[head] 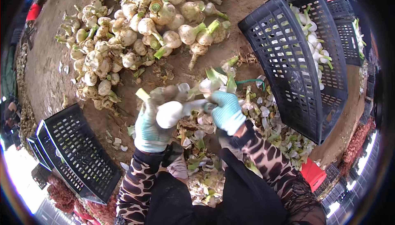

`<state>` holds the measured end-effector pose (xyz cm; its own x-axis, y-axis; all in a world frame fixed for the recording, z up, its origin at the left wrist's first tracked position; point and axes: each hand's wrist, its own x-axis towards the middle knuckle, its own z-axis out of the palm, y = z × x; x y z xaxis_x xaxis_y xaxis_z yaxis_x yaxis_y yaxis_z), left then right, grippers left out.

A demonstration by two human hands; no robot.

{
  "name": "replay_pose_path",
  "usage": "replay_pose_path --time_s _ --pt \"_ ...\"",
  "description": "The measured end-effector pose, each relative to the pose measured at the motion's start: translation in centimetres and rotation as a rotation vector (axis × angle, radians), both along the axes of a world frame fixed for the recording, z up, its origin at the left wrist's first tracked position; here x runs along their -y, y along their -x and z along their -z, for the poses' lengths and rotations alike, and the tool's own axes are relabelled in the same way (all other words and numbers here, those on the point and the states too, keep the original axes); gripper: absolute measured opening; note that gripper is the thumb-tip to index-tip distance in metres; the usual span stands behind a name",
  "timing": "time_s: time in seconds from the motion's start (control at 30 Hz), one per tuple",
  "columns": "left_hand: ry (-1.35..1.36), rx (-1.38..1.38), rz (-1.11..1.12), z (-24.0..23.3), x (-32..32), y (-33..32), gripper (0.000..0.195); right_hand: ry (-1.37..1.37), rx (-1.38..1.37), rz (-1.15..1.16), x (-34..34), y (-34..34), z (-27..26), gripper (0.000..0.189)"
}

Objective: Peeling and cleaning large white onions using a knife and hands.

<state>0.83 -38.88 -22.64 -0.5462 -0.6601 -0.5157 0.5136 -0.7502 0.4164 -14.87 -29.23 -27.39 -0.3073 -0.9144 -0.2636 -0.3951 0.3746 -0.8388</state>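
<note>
My left hand, in a pale blue-and-white knit glove with a soiled finger area, holds a smooth white garlic bulb. A cut green stem sticks up by that hand. In a matching glove, my right hand grips a tool that looks like a knife; its blade is blurred and points at the bulb. My right fingers hide most of the handle. Under both hands lie peeled garlic skins and leaf scraps. Just beyond them is a heap of unpeeled garlic bulbs with short stems.
A black plastic crate at the right holds white garlic bulbs with green stems. More black crates stand at the left. Behind my right arm is a red object. Red mesh sacks line the right edge.
</note>
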Motion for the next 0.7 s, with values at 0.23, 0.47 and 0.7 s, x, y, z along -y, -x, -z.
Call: replay_pose_path --time_s 0.23,0.47,0.7 --pt "0.011 0.097 0.039 0.8 1.7 0.1 0.034 0.347 0.202 -0.110 1.5 0.7 -3.5 0.061" --pt "0.714 0.623 0.427 -0.4 3.3 4.5 0.047 0.083 1.133 0.322 -0.8 6.1 -4.8 0.051" --pt "1.343 1.705 0.430 7.5 8.8 4.4 0.051 0.614 1.035 0.319 0.0 8.7 -5.6 0.044"
